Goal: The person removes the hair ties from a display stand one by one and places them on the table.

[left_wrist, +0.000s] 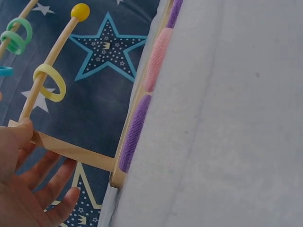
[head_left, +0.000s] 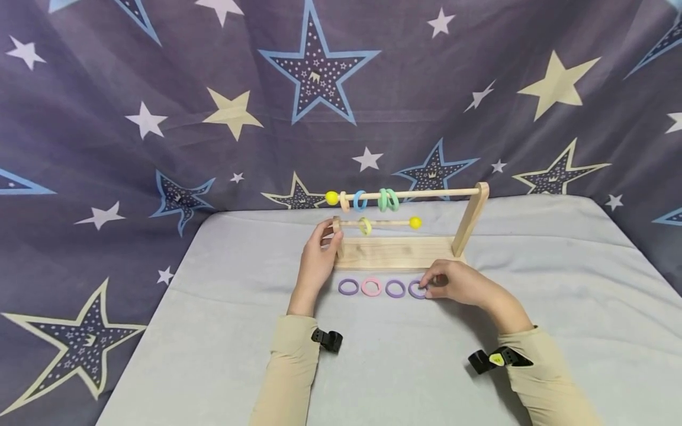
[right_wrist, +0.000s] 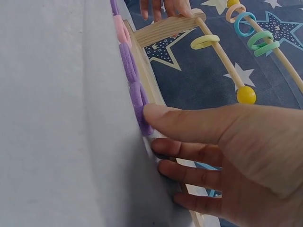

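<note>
A wooden stand (head_left: 396, 253) with two rods sits on the bed-like grey surface. My left hand (head_left: 318, 257) pinches the top of its shorter left post (left_wrist: 73, 147) between thumb and index finger, the other fingers spread loosely. In front of the base lies a row of ribbed hair ties: a purple one (head_left: 348, 287), a pink one (head_left: 371, 287), another purple one (head_left: 395, 289), and a purple hair tie (right_wrist: 140, 109) at the right end. My right hand (head_left: 460, 284) pinches that last one at its right side, thumb on top; it still lies on the cloth.
On the upper rod hang a peach hair tie (head_left: 344, 202), a blue one (head_left: 360, 201) and green ones (head_left: 388, 200). A yellow hair tie (head_left: 364, 226) hangs on the lower rod. Yellow balls (head_left: 415, 222) cap the rod ends. A star-patterned curtain (head_left: 319, 148) stands behind.
</note>
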The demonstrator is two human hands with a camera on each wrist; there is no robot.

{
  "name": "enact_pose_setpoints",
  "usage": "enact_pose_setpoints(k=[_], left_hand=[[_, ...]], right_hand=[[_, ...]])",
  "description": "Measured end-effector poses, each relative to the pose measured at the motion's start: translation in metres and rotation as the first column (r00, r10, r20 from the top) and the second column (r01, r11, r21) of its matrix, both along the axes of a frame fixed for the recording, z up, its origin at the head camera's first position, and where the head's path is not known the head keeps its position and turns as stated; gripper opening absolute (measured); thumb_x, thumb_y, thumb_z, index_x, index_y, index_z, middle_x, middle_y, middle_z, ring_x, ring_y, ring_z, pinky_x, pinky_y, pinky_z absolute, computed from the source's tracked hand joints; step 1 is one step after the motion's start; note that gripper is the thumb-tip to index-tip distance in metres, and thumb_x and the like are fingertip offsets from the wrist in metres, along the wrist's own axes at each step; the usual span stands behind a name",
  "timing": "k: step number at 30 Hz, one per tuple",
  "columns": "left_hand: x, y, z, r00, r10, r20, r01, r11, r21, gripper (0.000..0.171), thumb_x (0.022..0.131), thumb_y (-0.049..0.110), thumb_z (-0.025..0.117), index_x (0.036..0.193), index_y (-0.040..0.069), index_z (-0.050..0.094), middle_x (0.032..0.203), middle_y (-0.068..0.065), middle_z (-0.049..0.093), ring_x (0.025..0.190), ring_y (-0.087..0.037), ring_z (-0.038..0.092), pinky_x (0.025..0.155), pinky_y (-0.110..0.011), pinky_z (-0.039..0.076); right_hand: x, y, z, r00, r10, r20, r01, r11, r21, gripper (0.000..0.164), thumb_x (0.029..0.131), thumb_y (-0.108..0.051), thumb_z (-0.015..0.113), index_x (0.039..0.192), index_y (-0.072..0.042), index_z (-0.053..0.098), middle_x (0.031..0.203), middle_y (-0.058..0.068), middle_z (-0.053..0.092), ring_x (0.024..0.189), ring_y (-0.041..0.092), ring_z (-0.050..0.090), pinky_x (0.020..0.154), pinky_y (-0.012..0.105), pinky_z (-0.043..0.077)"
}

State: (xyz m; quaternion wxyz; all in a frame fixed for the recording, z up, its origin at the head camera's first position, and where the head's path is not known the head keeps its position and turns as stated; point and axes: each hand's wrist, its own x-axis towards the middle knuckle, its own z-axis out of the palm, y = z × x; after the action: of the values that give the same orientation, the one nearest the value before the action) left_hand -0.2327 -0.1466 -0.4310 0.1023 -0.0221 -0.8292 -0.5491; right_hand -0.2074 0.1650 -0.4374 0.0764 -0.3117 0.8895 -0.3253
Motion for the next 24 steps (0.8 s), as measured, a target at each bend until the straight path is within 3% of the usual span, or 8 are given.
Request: enact_pose_setpoints(k=[9,24], left_hand=[[0.0016,0.0006,0.002,1.0,0.004,0.0,-0.004,1.0,0.005,0.044,0.101,0.029,0.058,0.142,0.012,0.052,0.131,-0.014,0.061,0.112,-0.029,0.061,0.097,-0.041,0.05],[-0.0014,0.001,-0.0011,1.0,0.009,0.017,-0.008,1.0,-0.008,0.045,0.101,0.033,0.058,0.142,0.015,0.051,0.132,-0.012,0.06,0.113,-0.027,0.06,0.098,-0.04,0.049]], right_hand=[[-0.0008,-0.0008,0.0015,0.996,-0.075,0.038,0.076,0.997,-0.029,0.016,0.085,-0.007,0.077,0.101,-0.005,0.075,0.094,0.001,0.071,0.087,0.018,0.064,0.081,0.037,0.054],[-0.0024,-0.0072,0.0063,0.985,-0.167,-0.042,0.158,0.973,-0.167,0.016,0.088,-0.007,0.073,0.104,-0.003,0.074,0.09,0.0,0.071,0.082,0.016,0.064,0.08,0.041,0.056]])
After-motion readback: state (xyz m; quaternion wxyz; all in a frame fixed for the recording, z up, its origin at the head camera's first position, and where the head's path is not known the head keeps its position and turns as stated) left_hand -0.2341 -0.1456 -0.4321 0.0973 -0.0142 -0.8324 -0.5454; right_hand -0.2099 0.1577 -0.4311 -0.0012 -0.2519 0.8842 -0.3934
